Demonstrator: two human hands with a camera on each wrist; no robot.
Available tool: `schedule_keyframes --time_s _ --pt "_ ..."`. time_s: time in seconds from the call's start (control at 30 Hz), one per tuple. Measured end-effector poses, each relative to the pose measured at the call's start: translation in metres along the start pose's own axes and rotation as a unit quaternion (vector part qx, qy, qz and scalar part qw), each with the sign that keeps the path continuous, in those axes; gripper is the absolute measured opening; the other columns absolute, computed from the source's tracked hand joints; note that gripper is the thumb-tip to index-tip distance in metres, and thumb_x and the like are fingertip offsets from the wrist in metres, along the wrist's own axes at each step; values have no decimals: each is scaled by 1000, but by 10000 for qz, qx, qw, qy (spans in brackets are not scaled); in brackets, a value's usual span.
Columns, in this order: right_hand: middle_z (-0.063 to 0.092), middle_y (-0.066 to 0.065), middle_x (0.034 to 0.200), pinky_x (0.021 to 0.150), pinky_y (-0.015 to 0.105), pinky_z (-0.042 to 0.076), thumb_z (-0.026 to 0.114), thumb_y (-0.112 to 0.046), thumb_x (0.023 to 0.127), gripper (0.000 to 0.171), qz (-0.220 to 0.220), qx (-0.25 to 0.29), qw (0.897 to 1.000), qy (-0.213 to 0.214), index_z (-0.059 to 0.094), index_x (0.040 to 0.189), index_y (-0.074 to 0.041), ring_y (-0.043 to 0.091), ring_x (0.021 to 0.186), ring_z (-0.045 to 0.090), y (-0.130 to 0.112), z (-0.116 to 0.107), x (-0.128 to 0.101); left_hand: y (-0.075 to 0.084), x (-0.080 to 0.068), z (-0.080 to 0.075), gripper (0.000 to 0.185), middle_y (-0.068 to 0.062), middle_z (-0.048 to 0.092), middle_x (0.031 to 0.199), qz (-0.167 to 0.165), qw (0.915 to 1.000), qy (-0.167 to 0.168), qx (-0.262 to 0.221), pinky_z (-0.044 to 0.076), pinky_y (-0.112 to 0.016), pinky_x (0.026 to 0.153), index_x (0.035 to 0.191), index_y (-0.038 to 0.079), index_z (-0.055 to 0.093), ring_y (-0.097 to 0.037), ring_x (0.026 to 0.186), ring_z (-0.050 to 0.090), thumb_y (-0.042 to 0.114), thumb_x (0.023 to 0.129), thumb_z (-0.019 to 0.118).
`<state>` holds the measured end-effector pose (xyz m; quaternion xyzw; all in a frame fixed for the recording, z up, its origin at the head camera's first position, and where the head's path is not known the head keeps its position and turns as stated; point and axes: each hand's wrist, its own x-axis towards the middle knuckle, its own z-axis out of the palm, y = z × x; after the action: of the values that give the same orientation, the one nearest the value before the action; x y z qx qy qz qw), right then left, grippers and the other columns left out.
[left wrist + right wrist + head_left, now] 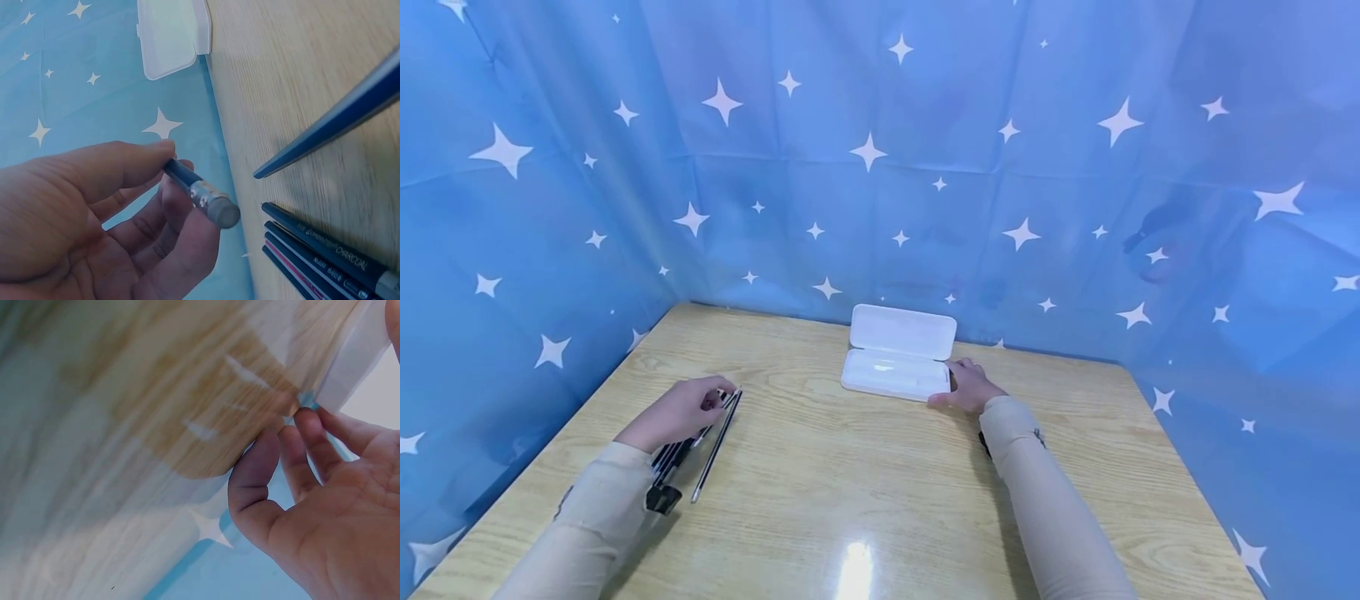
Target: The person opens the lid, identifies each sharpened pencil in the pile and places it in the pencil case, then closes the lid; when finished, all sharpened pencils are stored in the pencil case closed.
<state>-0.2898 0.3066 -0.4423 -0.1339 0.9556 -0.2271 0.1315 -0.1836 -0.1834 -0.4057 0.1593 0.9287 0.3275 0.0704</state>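
Note:
In the left wrist view, my left hand (681,408) pinches a dark pencil (203,195) between thumb and fingers, its metal band and grey eraser end sticking out. Beside that hand, another dark pencil (718,450) lies on the table. Several more pencils (325,250), one marked charcoal, are grouped under the left wrist. A white pencil case (895,373) stands with its lid (902,331) raised at the back of the table. My right hand (967,388) holds the case's right end, thumb at the front corner and fingers toward the back.
The wooden table (850,467) reaches back to a blue curtain (865,208) with white stars, which also hangs along both sides. A dark wrist camera (662,500) sits beneath the left sleeve.

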Motion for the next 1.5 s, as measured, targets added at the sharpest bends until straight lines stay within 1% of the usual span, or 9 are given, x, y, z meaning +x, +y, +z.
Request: schedule_keyframes --time_s 0.2,0.33,0.47,0.6,0.73,0.93,1.1,1.2,1.5 --pt "30 28 153 112 63 30 76 -59 85 102 -5 -15 10000 49 31 158 -3 49 139 27 11 7 9 -1 4 2 34 -5 58 84 65 10000 15 -30 44 -30 56 131 -5 58 -15 59 50 2 98 62" --pt "30 28 154 111 65 30 77 -56 85 101 15 55 9999 98 31 158 -2 49 140 27 15 8 12 -1 9 3 34 -3 59 83 186 9998 78 -17 44 -33 62 130 -4 59 -16 63 50 3 98 64" --pt "26 27 156 113 63 29 76 -53 88 99 136 24 9999 9 28 159 -4 49 143 24 10 7 9 -3 15 5 32 -3 61 87 251 9996 103 -92 46 -34 67 129 -3 61 -16 69 53 4 98 65" --pt "25 29 156 113 64 29 74 -50 90 97 209 18 9998 -41 26 159 -1 51 143 22 0 5 2 -5 19 8 32 -6 63 90 288 9992 72 -249 48 -33 64 128 -4 61 -16 70 55 3 98 65" --pt "25 29 156 113 64 29 74 -48 92 96 235 42 9997 -16 25 159 0 51 144 22 -6 2 -3 -4 22 10 32 -10 63 92 234 9987 23 -445 47 -32 56 129 -5 60 -16 65 54 3 98 64" --pt "28 28 154 111 64 31 75 -47 91 94 230 48 9997 54 28 158 -1 50 142 25 -6 2 -3 -4 29 11 35 -7 62 91 232 9989 34 -402 46 -31 53 132 -4 59 -17 66 54 4 98 64" --pt "31 27 152 111 63 32 76 -47 90 92 204 36 9997 108 31 157 -2 49 140 28 -5 3 -2 1 37 8 36 -7 62 94 300 9989 19 -351 47 -32 55 133 -4 58 -19 70 57 3 99 63" --pt "31 26 153 111 63 31 76 -48 90 92 224 28 9997 96 31 157 -3 48 140 27 -5 3 -2 5 42 7 36 -8 63 96 396 9988 52 -266 49 -32 59 133 -4 58 -18 76 60 3 98 63" --pt "30 28 153 112 63 31 76 -48 90 93 183 -22 9998 107 31 157 -1 49 140 27 -5 2 -1 18 54 7 37 -8 65 99 371 9990 9 -237 50 -35 68 135 -1 58 -17 71 60 6 99 64"
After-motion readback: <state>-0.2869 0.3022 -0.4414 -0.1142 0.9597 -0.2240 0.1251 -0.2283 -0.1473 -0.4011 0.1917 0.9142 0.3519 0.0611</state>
